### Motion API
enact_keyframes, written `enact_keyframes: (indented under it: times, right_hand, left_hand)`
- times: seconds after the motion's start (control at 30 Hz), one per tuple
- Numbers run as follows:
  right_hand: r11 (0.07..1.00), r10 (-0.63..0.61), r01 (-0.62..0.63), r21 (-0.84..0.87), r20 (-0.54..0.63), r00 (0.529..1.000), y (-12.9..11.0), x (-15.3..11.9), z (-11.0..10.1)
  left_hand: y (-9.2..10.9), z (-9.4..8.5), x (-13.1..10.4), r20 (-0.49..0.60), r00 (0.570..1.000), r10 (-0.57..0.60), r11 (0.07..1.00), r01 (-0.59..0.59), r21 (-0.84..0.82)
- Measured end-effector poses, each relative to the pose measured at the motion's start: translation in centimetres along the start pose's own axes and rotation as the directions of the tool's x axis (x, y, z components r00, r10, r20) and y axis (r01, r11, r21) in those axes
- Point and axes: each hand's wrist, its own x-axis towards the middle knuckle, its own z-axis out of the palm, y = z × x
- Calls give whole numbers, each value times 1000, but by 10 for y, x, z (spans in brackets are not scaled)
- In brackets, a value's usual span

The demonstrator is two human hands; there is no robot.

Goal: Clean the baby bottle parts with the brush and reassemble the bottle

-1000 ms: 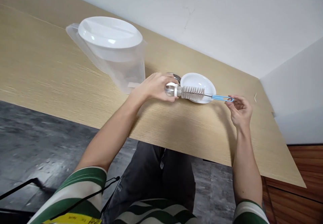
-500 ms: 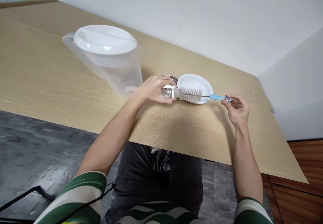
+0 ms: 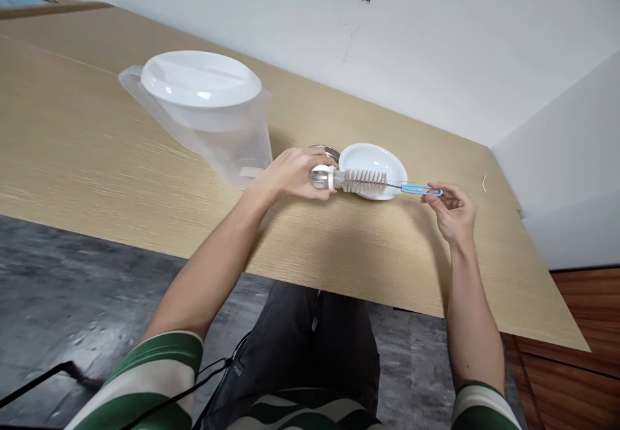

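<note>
My left hand [image 3: 298,173] is wrapped round a small clear bottle [image 3: 320,179] with a white collar, held sideways with its mouth to the right. At that mouth is the bristle head of a bottle brush [image 3: 365,181]; how far its tip sits inside is hard to tell. The fingers of my right hand [image 3: 453,210] pinch the looped end of the brush's blue handle. Behind the bristles lies a white oval bowl [image 3: 380,159]. A round metal dish [image 3: 329,151] shows partly behind my left hand.
A large clear pitcher [image 3: 230,149] with a white lid [image 3: 201,80] stands on the wooden table [image 3: 121,159], left of my left hand. A thin whitish strip [image 3: 484,183] lies at the right. A wall rises behind the table.
My right hand and the brush handle have shifted very slightly left. Both hands keep their holds. My legs below the table have changed position.
</note>
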Motion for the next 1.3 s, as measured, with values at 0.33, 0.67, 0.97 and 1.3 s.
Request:
enact_keyframes:
  times: [0.33, 0.67, 0.97, 1.3]
  right_hand:
    - [997, 53, -54, -61, -15, 998, 1, 1, -5]
    - [977, -175, 168, -133, -40, 984, -1, -4, 3]
    - [988, -142, 138, 63, 63, 988, -3, -5, 2]
    - [994, -106, 105, 18, 37, 994, -15, -17, 1]
  left_hand:
    - [6, 4, 0, -48, 997, 53, 999, -54, -7]
    - [12, 3, 0, 24, 1000, 16, 1000, -16, 3]
    - [11, 0, 3, 79, 996, -29, 988, 41, -151]
    - [10, -8, 2, 125, 992, -35, 938, 76, -339]
